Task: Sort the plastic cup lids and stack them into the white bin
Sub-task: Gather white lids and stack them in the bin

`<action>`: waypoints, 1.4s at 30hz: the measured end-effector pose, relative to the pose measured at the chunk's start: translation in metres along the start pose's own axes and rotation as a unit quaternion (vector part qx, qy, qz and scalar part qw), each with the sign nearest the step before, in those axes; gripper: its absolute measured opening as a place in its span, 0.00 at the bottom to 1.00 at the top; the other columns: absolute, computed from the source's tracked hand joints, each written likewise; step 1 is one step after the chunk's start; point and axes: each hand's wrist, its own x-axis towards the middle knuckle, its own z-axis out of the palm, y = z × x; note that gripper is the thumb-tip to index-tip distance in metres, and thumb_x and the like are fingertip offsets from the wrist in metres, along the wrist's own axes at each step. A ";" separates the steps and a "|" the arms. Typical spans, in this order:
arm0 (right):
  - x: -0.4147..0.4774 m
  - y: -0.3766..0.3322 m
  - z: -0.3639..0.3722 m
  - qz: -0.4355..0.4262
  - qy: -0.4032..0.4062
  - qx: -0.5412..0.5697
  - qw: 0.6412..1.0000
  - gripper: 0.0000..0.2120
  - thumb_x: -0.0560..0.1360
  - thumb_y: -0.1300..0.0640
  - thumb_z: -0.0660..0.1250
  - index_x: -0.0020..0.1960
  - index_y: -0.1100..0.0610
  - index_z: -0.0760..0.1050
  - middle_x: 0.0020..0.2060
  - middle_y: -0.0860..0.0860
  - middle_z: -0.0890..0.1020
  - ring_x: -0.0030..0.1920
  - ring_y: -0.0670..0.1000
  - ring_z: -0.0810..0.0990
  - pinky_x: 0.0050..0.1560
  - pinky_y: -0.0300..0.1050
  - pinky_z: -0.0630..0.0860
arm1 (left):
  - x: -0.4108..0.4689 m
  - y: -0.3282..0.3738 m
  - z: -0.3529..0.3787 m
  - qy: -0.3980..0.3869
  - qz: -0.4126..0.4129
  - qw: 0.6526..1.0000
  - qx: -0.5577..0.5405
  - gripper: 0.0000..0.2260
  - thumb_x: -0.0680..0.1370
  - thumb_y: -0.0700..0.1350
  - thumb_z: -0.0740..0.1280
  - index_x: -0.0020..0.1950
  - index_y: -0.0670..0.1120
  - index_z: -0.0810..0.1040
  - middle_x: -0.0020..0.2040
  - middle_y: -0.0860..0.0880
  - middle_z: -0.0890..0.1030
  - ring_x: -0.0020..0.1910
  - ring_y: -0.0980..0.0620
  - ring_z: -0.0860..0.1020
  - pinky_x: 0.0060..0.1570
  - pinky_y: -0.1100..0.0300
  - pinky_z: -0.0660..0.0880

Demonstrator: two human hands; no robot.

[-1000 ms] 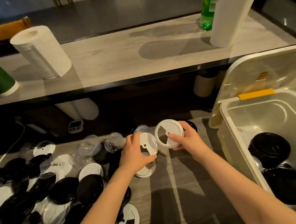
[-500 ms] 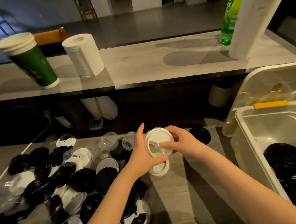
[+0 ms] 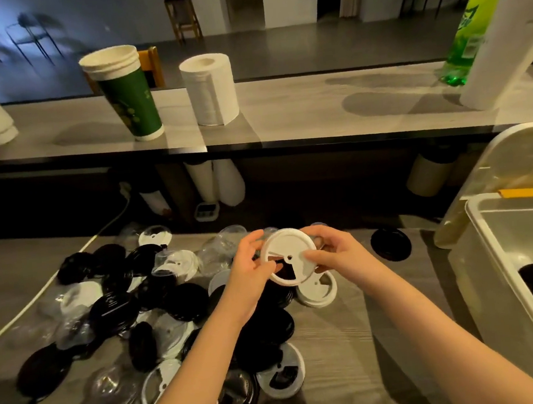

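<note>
Left hand (image 3: 251, 263): thumb and fingertips pinch the left rim of the white lid (image 3: 290, 243)
Right hand (image 3: 337, 253): thumb on the face; fingers curled behind the right rim
Hold: raised above the loose lids (image 3: 122, 307); probably to check its type
White bin (image 3: 522, 232): open, on the right; black lids inside
Surface: grey wood-grain table (image 3: 337, 341)
Room: dim; counter behind carries a green cup (image 3: 128, 98)

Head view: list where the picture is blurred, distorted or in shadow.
In the head view, the chairs at top left are smeared by blur; the wide lens tilts the green cup and the tall white cup stack outward; soft shadows lie on the upper counter; the white lid, held by the left hand and right hand, is sharp.
</note>
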 end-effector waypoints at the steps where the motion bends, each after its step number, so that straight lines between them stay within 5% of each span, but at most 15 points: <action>1: 0.001 -0.001 0.008 0.001 0.003 0.001 1.000 0.15 0.75 0.60 0.68 0.61 0.52 0.75 0.45 0.52 0.79 0.44 0.50 0.80 0.41 0.39 0.79 | -0.001 0.000 -0.007 0.004 -0.011 1.000 -0.014 0.20 0.76 0.30 0.61 0.64 0.46 0.69 0.59 0.46 0.76 0.55 0.50 0.78 0.52 0.57 0.78; 9: 0.013 0.019 0.072 0.052 0.036 -0.037 0.997 0.16 0.78 0.56 0.64 0.64 0.57 0.73 0.45 0.53 0.79 0.42 0.48 0.78 0.43 0.40 0.75 | -0.011 -0.011 -0.067 0.046 -0.040 0.997 -0.045 0.07 0.79 0.36 0.62 0.55 0.44 0.73 0.50 0.43 0.81 0.41 0.50 0.84 0.41 0.60 0.80; 14: 0.005 0.068 0.099 0.131 -0.070 -0.323 0.935 0.32 0.74 0.43 0.67 0.73 0.55 0.62 0.69 0.55 0.69 0.67 0.55 0.69 0.65 0.46 0.68 | -0.015 -0.022 -0.094 0.118 -0.043 0.989 -0.078 0.09 0.79 0.36 0.62 0.59 0.42 0.70 0.54 0.42 0.79 0.45 0.46 0.82 0.49 0.56 0.80; 18: -0.008 0.097 0.125 0.129 -0.094 -0.394 0.905 0.40 0.71 0.37 0.67 0.75 0.53 0.56 0.73 0.54 0.61 0.72 0.57 0.59 0.71 0.50 0.61 | -0.018 -0.024 -0.102 0.136 -0.048 0.986 -0.087 0.07 0.78 0.35 0.63 0.54 0.45 0.72 0.53 0.42 0.79 0.45 0.46 0.82 0.46 0.58 0.80; 24: -0.008 0.105 0.120 0.094 -0.045 -0.283 0.953 0.39 0.65 0.49 0.76 0.72 0.52 0.63 0.67 0.52 0.67 0.68 0.55 0.65 0.69 0.48 0.65 | -0.023 -0.024 -0.098 0.150 -0.056 0.984 -0.083 0.12 0.78 0.36 0.63 0.61 0.40 0.70 0.55 0.41 0.78 0.45 0.48 0.82 0.40 0.63 0.80; 30: -0.026 0.077 0.081 0.003 0.069 -0.163 0.984 0.34 0.59 0.57 0.74 0.64 0.52 0.69 0.58 0.44 0.69 0.62 0.48 0.69 0.64 0.46 0.69 | -0.020 -0.015 -0.068 0.160 -0.056 0.980 -0.107 0.12 0.77 0.35 0.63 0.60 0.41 0.70 0.54 0.40 0.78 0.42 0.49 0.83 0.37 0.62 0.80; 34: -0.045 0.053 0.040 -0.052 0.108 -0.143 0.982 0.32 0.60 0.58 0.73 0.63 0.47 0.68 0.60 0.38 0.68 0.65 0.45 0.68 0.64 0.38 0.67 | -0.019 -0.004 -0.033 0.130 -0.047 0.984 -0.111 0.09 0.78 0.35 0.62 0.56 0.44 0.70 0.49 0.44 0.79 0.42 0.50 0.82 0.40 0.60 0.80; 38: -0.071 0.038 -0.012 -0.078 0.160 -0.187 0.966 0.34 0.62 0.59 0.77 0.65 0.48 0.68 0.65 0.41 0.67 0.68 0.45 0.66 0.67 0.41 0.65 | -0.020 0.003 0.013 0.096 -0.038 0.987 -0.120 0.10 0.78 0.36 0.62 0.59 0.43 0.70 0.48 0.45 0.81 0.43 0.49 0.83 0.39 0.59 0.80; 42: -0.103 0.023 -0.063 -0.091 0.198 -0.184 0.958 0.33 0.62 0.52 0.75 0.62 0.39 0.65 0.63 0.38 0.68 0.67 0.42 0.67 0.66 0.37 0.64 | -0.020 0.009 0.066 0.052 -0.038 0.990 -0.124 0.09 0.79 0.37 0.62 0.59 0.42 0.71 0.48 0.43 0.81 0.40 0.50 0.83 0.36 0.60 0.80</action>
